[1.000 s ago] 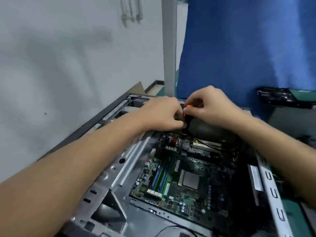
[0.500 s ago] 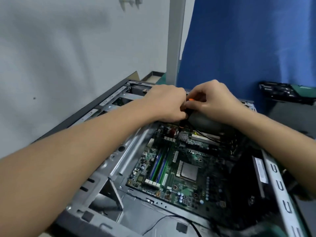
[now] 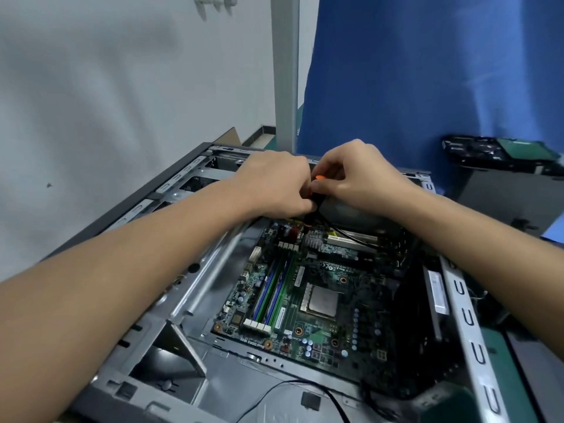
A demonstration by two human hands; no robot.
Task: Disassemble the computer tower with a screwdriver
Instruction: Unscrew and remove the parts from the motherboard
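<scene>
The computer tower [image 3: 195, 303] lies on its side across the lower half of the frame, its side panel off and its green motherboard [image 3: 320, 294] facing up. A strip of green bench surface [image 3: 518, 398] shows at the lower right, beside the case's metal rail.

At the centre top of the case, both hands meet on the screwdriver [image 3: 316, 199], which stands nearly upright over the far edge of the board. The left hand [image 3: 274, 184] curls its fingers around the black part of the handle, and the right hand [image 3: 360, 178] pinches the orange top.

A pale grey wall [image 3: 91, 87] fills the upper left. A blue cloth [image 3: 427, 71] hangs at the upper right, with a grey post [image 3: 285, 65] between the two. At the right edge, a dark part with a green board [image 3: 503, 151] rests on a dark box [image 3: 503, 193].
</scene>
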